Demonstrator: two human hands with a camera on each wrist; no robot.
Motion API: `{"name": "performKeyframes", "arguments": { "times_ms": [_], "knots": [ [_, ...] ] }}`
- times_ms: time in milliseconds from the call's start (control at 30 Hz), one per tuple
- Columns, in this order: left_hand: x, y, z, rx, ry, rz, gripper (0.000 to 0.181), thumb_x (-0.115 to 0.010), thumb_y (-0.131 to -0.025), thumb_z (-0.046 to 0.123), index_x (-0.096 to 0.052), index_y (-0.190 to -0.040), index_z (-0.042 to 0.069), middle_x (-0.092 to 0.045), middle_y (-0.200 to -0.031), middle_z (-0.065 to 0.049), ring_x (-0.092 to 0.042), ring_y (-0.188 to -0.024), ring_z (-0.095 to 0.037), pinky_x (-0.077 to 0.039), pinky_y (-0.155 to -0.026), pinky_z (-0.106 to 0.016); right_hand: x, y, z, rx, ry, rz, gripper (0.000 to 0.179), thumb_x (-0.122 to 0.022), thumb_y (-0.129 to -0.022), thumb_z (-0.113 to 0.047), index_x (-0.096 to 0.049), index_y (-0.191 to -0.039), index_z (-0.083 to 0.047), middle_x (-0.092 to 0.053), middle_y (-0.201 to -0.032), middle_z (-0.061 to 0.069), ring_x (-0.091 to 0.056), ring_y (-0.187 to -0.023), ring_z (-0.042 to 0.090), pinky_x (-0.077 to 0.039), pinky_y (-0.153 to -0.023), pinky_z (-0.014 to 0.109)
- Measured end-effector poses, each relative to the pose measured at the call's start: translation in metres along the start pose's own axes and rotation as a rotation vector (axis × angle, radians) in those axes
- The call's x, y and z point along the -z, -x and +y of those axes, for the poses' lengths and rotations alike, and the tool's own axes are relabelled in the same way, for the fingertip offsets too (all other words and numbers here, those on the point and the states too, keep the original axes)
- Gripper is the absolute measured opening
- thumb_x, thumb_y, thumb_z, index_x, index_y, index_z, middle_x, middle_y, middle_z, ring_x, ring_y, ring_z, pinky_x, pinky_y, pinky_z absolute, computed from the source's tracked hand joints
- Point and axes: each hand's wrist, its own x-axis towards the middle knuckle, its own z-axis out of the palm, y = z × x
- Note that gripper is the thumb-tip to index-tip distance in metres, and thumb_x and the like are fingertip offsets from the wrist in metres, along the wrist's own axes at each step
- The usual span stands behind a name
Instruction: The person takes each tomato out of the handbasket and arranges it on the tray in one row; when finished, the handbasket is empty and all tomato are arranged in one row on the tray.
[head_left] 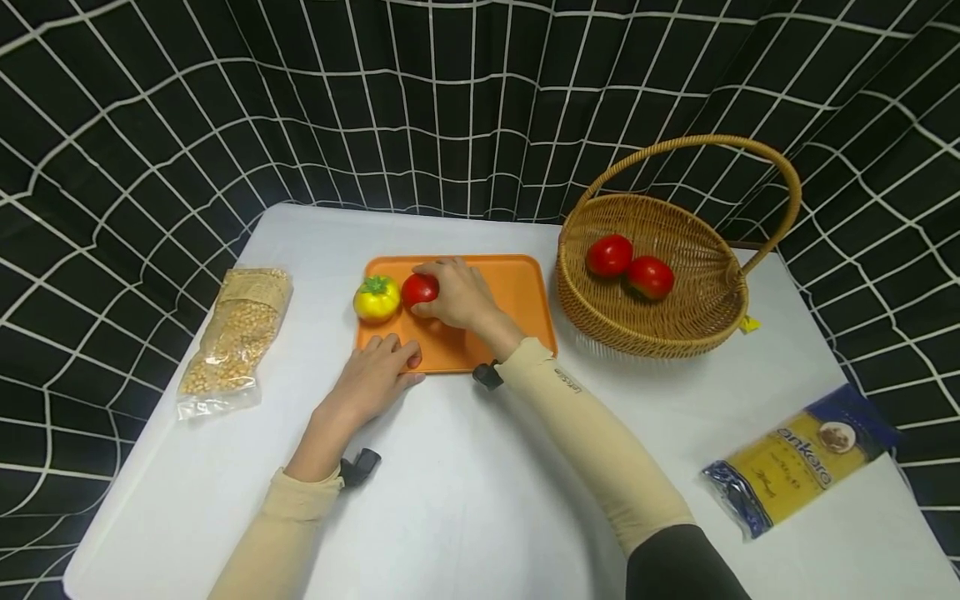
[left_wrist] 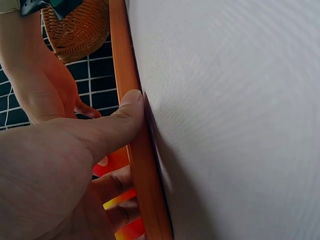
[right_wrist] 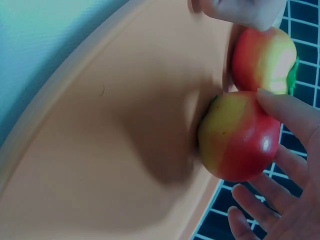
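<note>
On the orange tray, at its left half, lies a glossy red fruit with a yellow-green flank. My right hand holds it from the right; in the right wrist view the thumb presses one side and the fingers lie along the other. Beside it sits a yellow fruit with a green leafy top, red on its other flank. My left hand grips the tray's near left rim, thumb on the outer side, fingers inside.
A handled wicker basket with two red fruits stands to the tray's right. A clear bag of corn kernels lies at the left. Toward the front right lies a blue and yellow packet. Black gridded cloth surrounds the white table.
</note>
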Motion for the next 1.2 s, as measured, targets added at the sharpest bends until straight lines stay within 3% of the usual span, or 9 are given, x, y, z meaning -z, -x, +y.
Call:
{"name": "performKeyframes", "arguments": {
  "times_ms": [400, 633, 967, 1200],
  "knots": [
    [0.001, -0.001, 0.003, -0.003, -0.001, -0.001, 0.019, -0.073, -0.101, 0.029, -0.06, -0.105, 0.016, -0.05, -0.094, -0.006, -0.049, -0.094, -0.03, -0.032, -0.075, -0.037, 0.006, 0.002, 0.004, -0.007, 0.021, 0.022, 0.072, -0.086, -0.089, -0.041, -0.057, -0.152, -0.023, -0.058, -0.153, 0.005, -0.05, -0.133, 0.027, -0.044, -0.113, 0.044],
    [0.0, -0.002, 0.002, -0.008, -0.003, -0.002, 0.019, -0.073, -0.101, 0.029, -0.06, -0.105, 0.016, -0.049, -0.093, -0.006, -0.049, -0.094, -0.031, -0.032, -0.075, -0.037, 0.035, 0.011, 0.009, -0.018, -0.015, 0.087, 0.07, -0.088, -0.088, -0.038, -0.06, -0.149, -0.022, -0.059, -0.151, 0.006, -0.049, -0.129, 0.027, -0.043, -0.113, 0.046],
    [0.0, -0.002, 0.001, 0.012, 0.001, -0.018, 0.018, -0.073, -0.101, 0.028, -0.061, -0.106, 0.016, -0.049, -0.094, -0.006, -0.048, -0.094, -0.03, -0.031, -0.076, -0.037, 0.085, 0.045, 0.021, -0.045, -0.139, 0.205, 0.066, -0.092, -0.085, -0.026, -0.063, -0.143, -0.017, -0.062, -0.145, 0.007, -0.047, -0.137, 0.03, -0.042, -0.115, 0.051],
    [-0.001, 0.0, 0.002, 0.01, 0.009, -0.011, 0.018, -0.073, -0.101, 0.027, -0.06, -0.105, 0.016, -0.048, -0.093, -0.006, -0.047, -0.094, -0.031, -0.03, -0.076, -0.037, 0.109, 0.077, 0.053, -0.127, -0.208, 0.276, 0.065, -0.092, -0.084, -0.021, -0.063, -0.141, -0.012, -0.06, -0.146, 0.012, -0.046, -0.135, 0.032, -0.043, -0.111, 0.052]
  ]
}}
